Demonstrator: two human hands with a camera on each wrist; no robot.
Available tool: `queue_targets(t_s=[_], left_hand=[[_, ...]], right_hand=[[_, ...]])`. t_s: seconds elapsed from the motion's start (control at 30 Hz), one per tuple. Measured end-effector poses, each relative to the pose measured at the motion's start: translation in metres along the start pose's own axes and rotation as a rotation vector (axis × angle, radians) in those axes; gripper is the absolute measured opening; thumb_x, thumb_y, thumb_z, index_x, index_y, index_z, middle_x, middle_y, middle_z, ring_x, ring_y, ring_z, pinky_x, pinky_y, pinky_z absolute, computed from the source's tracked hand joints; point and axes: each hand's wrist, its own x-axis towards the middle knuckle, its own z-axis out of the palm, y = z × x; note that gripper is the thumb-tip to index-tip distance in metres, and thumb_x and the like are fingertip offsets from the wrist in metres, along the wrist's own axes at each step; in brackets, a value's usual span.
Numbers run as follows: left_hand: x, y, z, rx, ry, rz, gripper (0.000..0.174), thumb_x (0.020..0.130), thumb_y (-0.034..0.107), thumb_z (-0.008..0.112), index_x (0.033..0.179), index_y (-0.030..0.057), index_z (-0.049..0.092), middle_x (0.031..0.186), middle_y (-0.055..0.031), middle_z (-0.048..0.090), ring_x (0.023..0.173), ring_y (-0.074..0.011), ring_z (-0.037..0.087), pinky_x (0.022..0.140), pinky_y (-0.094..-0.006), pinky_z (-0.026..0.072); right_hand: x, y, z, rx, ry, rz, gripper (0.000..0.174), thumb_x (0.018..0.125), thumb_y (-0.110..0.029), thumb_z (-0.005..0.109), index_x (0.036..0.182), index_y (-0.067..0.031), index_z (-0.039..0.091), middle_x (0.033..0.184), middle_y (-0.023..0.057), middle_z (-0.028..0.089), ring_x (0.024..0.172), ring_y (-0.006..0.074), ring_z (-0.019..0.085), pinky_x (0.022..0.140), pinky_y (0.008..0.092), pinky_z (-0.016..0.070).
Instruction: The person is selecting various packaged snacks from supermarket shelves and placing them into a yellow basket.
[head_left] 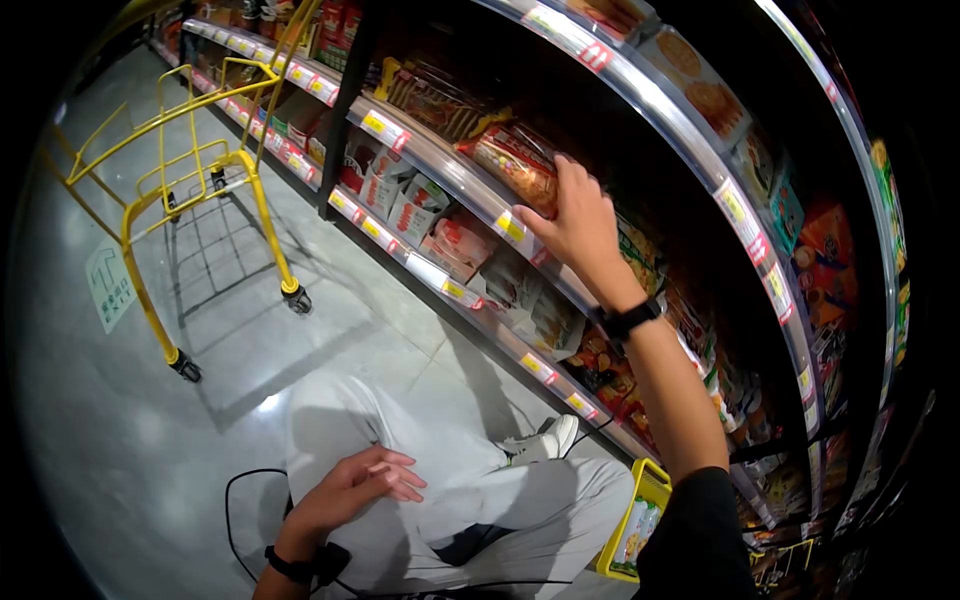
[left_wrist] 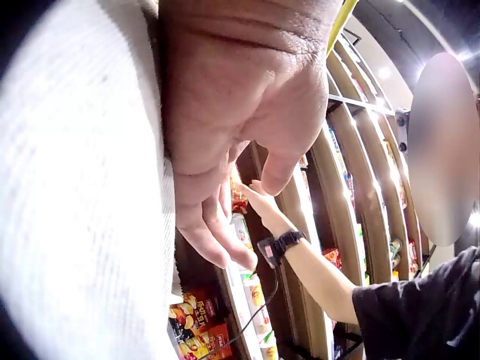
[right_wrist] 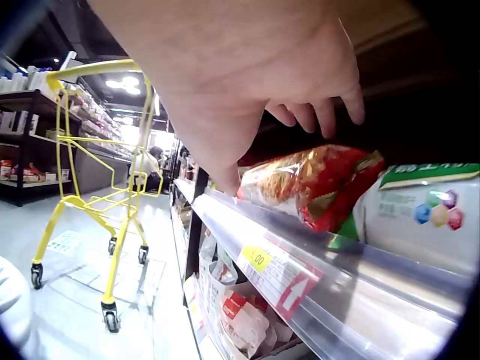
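Note:
My right hand [head_left: 580,215] reaches onto a middle shelf, at the near end of a red and clear packet of what looks like instant noodles [head_left: 515,165]. In the right wrist view the thumb is down beside that noodle packet [right_wrist: 311,180], by the shelf's front lip, while the fingers [right_wrist: 324,116] extend above and behind it. A white and green packet [right_wrist: 424,202] lies beside it on the same shelf. My left hand [head_left: 365,485] hangs loosely over my thigh in light trousers, with nothing in it; its fingers look relaxed in the left wrist view.
A yellow wheeled cart frame [head_left: 190,170] stands on the grey floor at the left. Bagged goods fill the lower shelf [head_left: 420,210]. A yellow basket [head_left: 640,520] holding packets sits by my right leg. Another shelf edge [head_left: 660,120] curves above my right arm. Black cables trail near my legs.

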Motion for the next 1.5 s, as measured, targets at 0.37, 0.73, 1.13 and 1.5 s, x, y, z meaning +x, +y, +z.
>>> queue_targets(t_s=[0.37, 0.73, 1.13, 1.5], left_hand=[[0.003, -0.008, -0.011, -0.064, -0.137, 0.051, 0.030, 0.106, 0.010, 0.046, 0.134, -0.0010, 0.048, 0.122, -0.0185, 0.064, 0.114, -0.0278, 0.065, 0.098, -0.0372, 0.0501], [0.008, 0.000, 0.003, 0.031, -0.047, -0.046, 0.043, 0.097, 0.004, 0.062, 0.137, 0.0020, 0.045, 0.121, -0.0118, 0.064, 0.111, -0.0198, 0.063, 0.099, -0.0328, 0.0496], [0.024, -0.001, 0.065, 0.394, 0.130, -0.021, 0.086, 0.073, 0.020, 0.089, 0.144, 0.0035, 0.043, 0.130, -0.0099, 0.062, 0.121, -0.0209, 0.057, 0.104, -0.0370, 0.0458], [0.062, 0.009, 0.128, 0.419, -0.143, 0.324, 0.076, 0.081, 0.016, 0.078, 0.142, -0.0059, 0.040, 0.124, -0.0254, 0.064, 0.105, -0.0329, 0.069, 0.099, -0.0434, 0.0486]], right_hand=[[0.013, -0.007, 0.026, -0.045, -0.038, 0.121, 0.058, 0.087, -0.038, 0.071, 0.125, 0.0014, 0.050, 0.121, 0.0226, 0.058, 0.109, 0.0395, 0.057, 0.096, 0.0499, 0.0436], [-0.116, -0.078, -0.096, 0.408, 0.005, -0.027, 0.074, 0.076, -0.024, 0.081, 0.137, 0.0002, 0.047, 0.131, 0.0193, 0.057, 0.118, 0.0378, 0.056, 0.103, 0.0492, 0.0394], [-0.240, -0.110, -0.157, 0.739, -0.280, 0.232, 0.086, 0.069, -0.026, 0.086, 0.142, -0.0013, 0.046, 0.130, 0.0135, 0.057, 0.119, 0.0313, 0.056, 0.108, 0.0537, 0.0378], [-0.260, -0.002, -0.159, 0.073, 0.132, 0.118, 0.040, 0.081, -0.012, 0.065, 0.121, -0.0097, 0.060, 0.117, 0.0059, 0.063, 0.115, 0.0249, 0.058, 0.103, 0.0501, 0.0428]])
